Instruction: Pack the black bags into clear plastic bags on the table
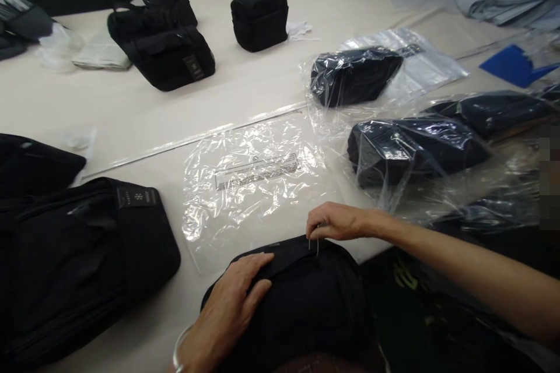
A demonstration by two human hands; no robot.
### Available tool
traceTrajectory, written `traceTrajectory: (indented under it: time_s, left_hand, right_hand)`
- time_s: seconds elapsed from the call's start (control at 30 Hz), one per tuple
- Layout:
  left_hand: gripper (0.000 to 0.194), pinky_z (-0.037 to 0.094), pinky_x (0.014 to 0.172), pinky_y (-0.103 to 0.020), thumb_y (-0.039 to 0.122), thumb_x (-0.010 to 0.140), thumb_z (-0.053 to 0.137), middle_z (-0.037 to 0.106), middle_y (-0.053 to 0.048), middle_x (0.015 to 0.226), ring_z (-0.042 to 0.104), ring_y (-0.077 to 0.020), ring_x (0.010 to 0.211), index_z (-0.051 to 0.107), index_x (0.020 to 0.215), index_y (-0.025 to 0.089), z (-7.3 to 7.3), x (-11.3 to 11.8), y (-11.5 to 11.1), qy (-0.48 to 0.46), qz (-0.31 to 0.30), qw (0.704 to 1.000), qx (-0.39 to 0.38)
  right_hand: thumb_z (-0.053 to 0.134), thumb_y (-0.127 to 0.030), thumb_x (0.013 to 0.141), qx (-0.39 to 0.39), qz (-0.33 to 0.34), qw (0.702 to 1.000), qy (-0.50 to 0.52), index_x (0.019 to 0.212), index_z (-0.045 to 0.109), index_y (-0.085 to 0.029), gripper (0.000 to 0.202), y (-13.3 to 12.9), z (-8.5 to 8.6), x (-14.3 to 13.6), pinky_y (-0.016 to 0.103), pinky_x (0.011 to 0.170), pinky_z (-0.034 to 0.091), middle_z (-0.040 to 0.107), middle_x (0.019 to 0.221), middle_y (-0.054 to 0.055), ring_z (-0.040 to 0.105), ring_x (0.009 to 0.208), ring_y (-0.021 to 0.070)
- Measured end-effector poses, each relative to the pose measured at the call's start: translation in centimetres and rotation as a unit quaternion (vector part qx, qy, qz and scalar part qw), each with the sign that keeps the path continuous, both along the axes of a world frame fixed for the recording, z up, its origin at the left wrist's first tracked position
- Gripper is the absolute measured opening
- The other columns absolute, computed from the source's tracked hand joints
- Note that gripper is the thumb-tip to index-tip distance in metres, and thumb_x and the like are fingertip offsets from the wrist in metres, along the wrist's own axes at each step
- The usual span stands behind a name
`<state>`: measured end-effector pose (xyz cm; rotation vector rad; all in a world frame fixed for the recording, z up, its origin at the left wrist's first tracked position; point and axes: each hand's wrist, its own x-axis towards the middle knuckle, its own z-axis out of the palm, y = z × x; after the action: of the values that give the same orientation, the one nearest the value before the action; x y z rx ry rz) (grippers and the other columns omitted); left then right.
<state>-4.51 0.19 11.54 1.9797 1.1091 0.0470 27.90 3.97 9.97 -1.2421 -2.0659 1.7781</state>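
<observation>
A black bag [306, 303] lies at the table's near edge, in front of me. My left hand [231, 297] rests on its left side, fingers apart and flat against the fabric. Above the bag's far edge, my right hand [330, 222] has its fingers pinched together, and a thin, light looped string [314, 243] hangs down from them. Just beyond the bag, a clear plastic bag [258, 186] with printed text lies flat on the table.
Black bags with tags stand at left [144, 245] and back left [170, 58]; another black bag [260, 17] stands at the back. Bags wrapped in clear plastic [415, 148] lie at right, near a blue piece [510, 65]. The pale table [175, 111] spans the view.
</observation>
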Motion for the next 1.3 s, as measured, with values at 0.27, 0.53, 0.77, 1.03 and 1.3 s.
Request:
traceTrajectory:
  time_s: [0.27, 0.53, 0.77, 1.03, 1.3]
  left_hand:
    - [0.033, 0.050, 0.104, -0.043, 0.046, 0.094, 0.047, 0.066, 0.000, 0.126, 0.062, -0.0234, 0.116, 0.058, 0.124, 0.037, 0.5, 0.3, 0.5, 0.003, 0.024, 0.999, -0.047]
    - [0.031, 0.047, 0.106, -0.038, 0.044, 0.095, 0.046, 0.065, 0.002, 0.125, 0.061, -0.0209, 0.116, 0.057, 0.123, 0.037, 0.1, 0.3, 0.8, -0.005, 0.027, 0.996, -0.081]
    - [0.031, 0.044, 0.109, -0.039, 0.041, 0.096, 0.044, 0.064, 0.000, 0.128, 0.059, -0.0213, 0.119, 0.058, 0.124, 0.035, 0.5, 0.6, 1.0, -0.011, 0.030, 0.995, -0.092]
    - [0.029, 0.048, 0.097, -0.033, 0.042, 0.096, 0.041, 0.068, -0.001, 0.114, 0.062, -0.0198, 0.107, 0.062, 0.112, 0.029, 0.8, -0.3, 5.8, -0.016, 0.036, 0.994, -0.101]
    - [0.028, 0.046, 0.086, -0.037, 0.026, 0.067, 0.076, 0.063, -0.005, 0.097, 0.059, -0.0257, 0.096, 0.058, 0.089, 0.021, -8.8, 3.7, 10.9, 0.083, -0.128, 0.987, 0.047]
  right_hand:
    - [0.071, -0.025, 0.073, -0.146, -0.149, 0.976, 0.062, 0.100, 0.065, -0.019, 0.029, -3.9, 0.8, 2.6, 0.025, 0.073, 0.044, 0.061, 0.090, -0.001, 0.055, 0.080, 0.0139]
    - [0.068, -0.025, 0.077, -0.140, -0.149, 0.979, 0.024, 0.104, 0.071, -0.021, 0.028, -5.4, 2.6, 4.3, 0.025, 0.074, 0.049, 0.069, 0.096, 0.000, 0.063, 0.086, 0.0169]
    - [0.065, -0.030, 0.088, 0.238, -0.277, 0.930, 0.033, 0.093, 0.075, -0.024, 0.013, -5.1, 0.8, 1.8, 0.034, 0.091, 0.051, 0.076, 0.094, 0.003, 0.068, 0.093, 0.0203]
    - [0.052, -0.050, 0.095, -0.073, -0.370, 0.919, 0.113, 0.103, 0.072, -0.020, 0.037, -9.1, -2.9, 0.0, 0.037, 0.097, 0.048, 0.073, 0.107, 0.007, 0.066, 0.104, 0.0242]
    - [0.063, -0.053, 0.087, -0.221, -0.409, 0.869, 0.169, 0.098, 0.071, -0.014, 0.041, -8.7, -4.7, -0.3, 0.041, 0.092, 0.048, 0.072, 0.104, 0.012, 0.066, 0.097, 0.0265]
